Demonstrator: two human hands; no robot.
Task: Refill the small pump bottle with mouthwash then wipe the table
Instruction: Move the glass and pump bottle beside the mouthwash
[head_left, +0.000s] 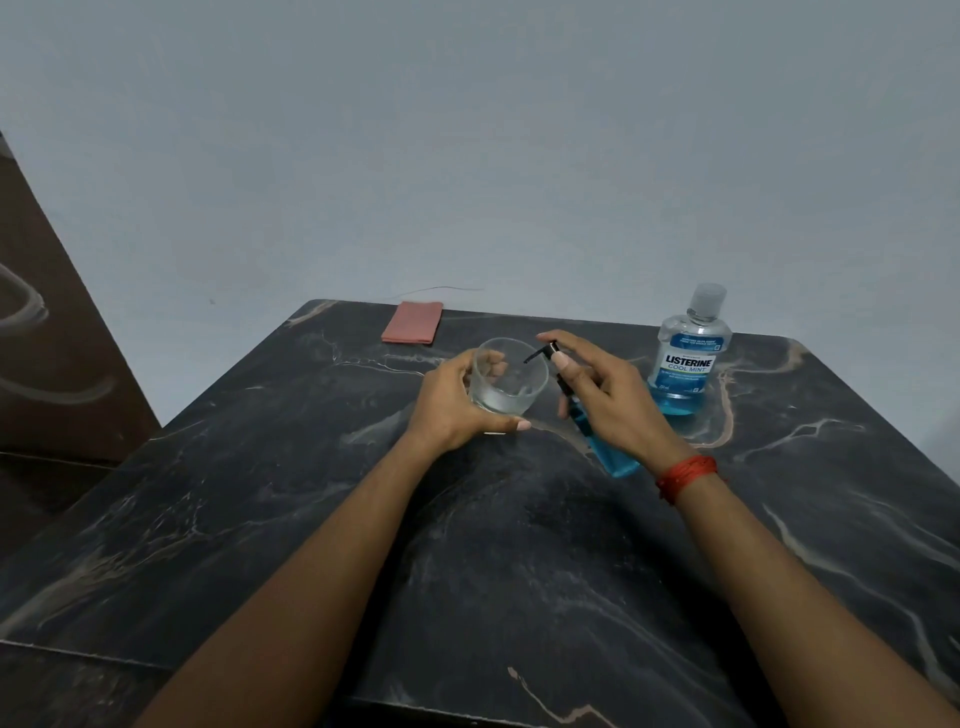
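While the right hand (613, 395) clasped the blue-filled small pump bottle (608, 454), tilted just right of the glass (511, 382) that the left hand (452, 400) gripped, refilling seemed done and wiping was left, the folded cloth (413, 323) lying untouched beyond the glass.

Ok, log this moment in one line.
left hand: grips glass | right hand: grips pump bottle, nozzle over glass | mouthwash bottle: capped | cloth: folded, far edge

pump bottle (617, 460) mid-body behind right hand (610, 400), mouthwash bottle (688, 364) fine print unreadable — table (519, 571) cropped below
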